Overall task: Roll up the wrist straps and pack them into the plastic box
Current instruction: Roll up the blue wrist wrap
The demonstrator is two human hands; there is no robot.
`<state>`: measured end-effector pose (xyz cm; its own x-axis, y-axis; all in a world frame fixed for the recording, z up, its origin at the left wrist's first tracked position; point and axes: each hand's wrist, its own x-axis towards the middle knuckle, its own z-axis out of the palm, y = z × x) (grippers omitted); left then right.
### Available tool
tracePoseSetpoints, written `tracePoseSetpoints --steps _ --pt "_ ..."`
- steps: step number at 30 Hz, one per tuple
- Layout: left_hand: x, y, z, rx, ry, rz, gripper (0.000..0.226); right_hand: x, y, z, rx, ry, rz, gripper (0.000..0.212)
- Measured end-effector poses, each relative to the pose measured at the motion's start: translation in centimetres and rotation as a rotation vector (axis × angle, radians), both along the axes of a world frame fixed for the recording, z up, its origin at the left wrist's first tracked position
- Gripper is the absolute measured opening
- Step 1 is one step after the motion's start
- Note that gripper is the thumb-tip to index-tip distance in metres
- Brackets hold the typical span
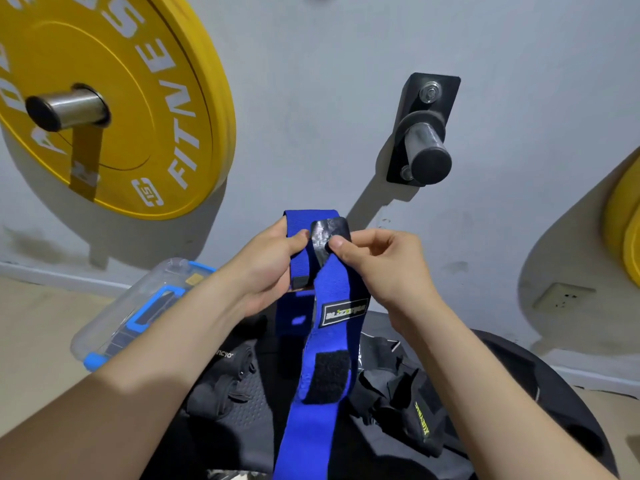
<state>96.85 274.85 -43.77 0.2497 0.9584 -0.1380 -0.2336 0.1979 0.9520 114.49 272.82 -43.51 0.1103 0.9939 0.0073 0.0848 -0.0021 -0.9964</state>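
Observation:
A long blue wrist strap (330, 289) with a black hook patch and a small logo label hangs in front of me, its lower part trailing down toward my lap. My left hand (266, 268) grips the folded upper end. My right hand (377, 268) pinches the black tab at the strap's tip between thumb and fingers. The clear plastic box (114, 327) with blue latches lies on the floor at lower left, below my left forearm. Its lid looks shut and dark items show inside.
Black wrist straps (408, 403) and other black gear (225, 379) lie on a dark round seat below my hands. A yellow weight plate (145, 109) hangs on a wall peg at upper left. An empty black peg (424, 147) juts from the wall ahead. Another yellow plate (623, 223) sits at right.

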Motion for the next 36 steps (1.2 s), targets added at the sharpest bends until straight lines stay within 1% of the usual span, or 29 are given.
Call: tracePoseSetpoints --steps 2,6,9,10,13,14,15,16,18,19,20,23,25,27,29,31,32,33,34,35,36 --pt "0.4 -0.2 0.0 -0.019 -0.062 0.004 0.035 -0.2 0.2 -0.3 0.003 -0.02 -0.075 0.026" --pt "1.4 -0.6 0.0 -0.06 -0.156 0.018 0.037 -0.6 0.5 -0.7 0.027 -0.054 -0.086 0.026" --pt "2.0 -0.9 0.1 -0.087 -0.172 -0.001 0.051 -0.7 0.8 -0.9 0.055 -0.161 -0.095 0.028" --pt "2.2 -1.0 0.1 -0.059 -0.138 0.016 0.05 -0.6 0.8 -0.9 0.078 -0.206 -0.11 0.028" --pt "2.8 -1.0 -0.3 0.052 -0.068 0.147 0.029 -1.1 0.5 -1.1 0.175 -0.409 -0.206 0.031" --pt "2.9 -0.9 -0.3 0.065 -0.055 0.193 0.027 -1.4 0.3 -1.2 0.165 -0.476 -0.206 0.037" --pt "2.9 -0.9 -0.3 0.075 -0.044 0.228 0.026 -1.6 0.1 -1.3 0.113 -0.519 -0.163 0.043" --pt "2.9 -0.8 -0.3 0.08 -0.032 0.253 0.025 -1.7 0.0 -1.4 0.045 -0.523 -0.082 0.048" --pt "2.6 -0.8 -0.4 0.069 -0.011 0.302 0.024 -1.7 -0.2 -1.4 -0.076 -0.413 0.133 0.057" --pt "2.3 -0.7 -0.4 0.051 -0.012 0.322 0.022 -1.5 -0.3 -1.4 -0.113 -0.34 0.215 0.06" --pt "2.1 -0.7 -0.4 0.024 -0.018 0.332 0.02 -1.3 -0.3 -1.3 -0.135 -0.284 0.26 0.059" --pt "1.2 -0.7 -0.3 -0.078 -0.078 0.302 0.015 -0.7 -0.5 -0.9 -0.133 -0.23 0.298 0.04" --pt "1.0 -0.8 -0.3 -0.11 -0.101 0.292 0.02 -0.8 -0.7 -0.9 -0.171 -0.179 0.332 0.028" --pt "0.8 -0.7 -0.4 -0.102 -0.074 0.316 0.027 -1.3 -1.0 -1.0 -0.245 -0.089 0.337 0.021" --pt "0.5 -0.7 -0.3 -0.069 -0.014 0.368 0.031 -1.9 -1.2 -0.9 -0.269 -0.041 0.313 0.019" --pt "0.1 -0.4 -0.2 0.003 0.098 0.435 0.04 -2.5 -1.2 -0.6 -0.254 -0.032 0.274 0.023" --pt "-0.2 -0.3 -0.2 0.047 0.196 0.467 0.048 -2.7 -1.2 -0.4 -0.244 -0.039 0.252 0.026" --pt "-0.5 -0.3 -0.2 0.092 0.34 0.514 0.055 -2.9 -1.2 -0.3 -0.235 -0.047 0.229 0.028" --pt "-0.7 -0.3 -0.3 0.156 0.503 0.568 0.055 -3.0 -1.2 -0.2 -0.226 -0.056 0.208 0.031" --pt "-1.0 -0.3 -0.4 0.272 0.648 0.613 0.046 -3.0 -1.2 -0.2 -0.223 -0.063 0.189 0.035" --pt "-1.3 -0.6 -0.4 0.423 0.745 0.621 0.029 -2.9 -1.1 -0.1 -0.219 -0.08 0.171 0.041"
